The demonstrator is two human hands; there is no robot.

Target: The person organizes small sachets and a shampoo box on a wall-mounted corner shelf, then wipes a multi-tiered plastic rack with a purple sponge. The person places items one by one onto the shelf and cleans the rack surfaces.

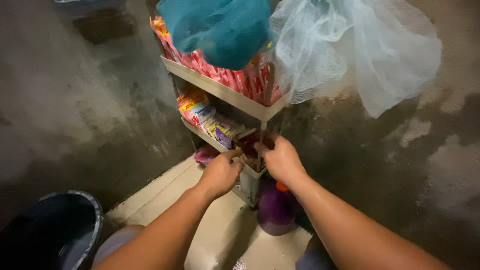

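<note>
Both my hands reach to the near corner of a small tiered rack [227, 94]. My left hand [220, 172] is closed with its fingertips at the edge of the middle shelf [252, 172]. My right hand [281, 160] grips a dark red sachet pack [250, 141] standing at that shelf's corner. Behind it, rows of purple, yellow and red sachet packets [215, 125] fill the middle shelf. The top shelf holds red and white packets [240, 77].
A teal net bag [220, 30] and a white net bag [345, 45] hang over the rack's top. A purple bottle with an orange cap [276, 207] stands under the rack. A dark bucket [55, 232] sits at bottom left. Stained concrete walls surround a pale floor [220, 230].
</note>
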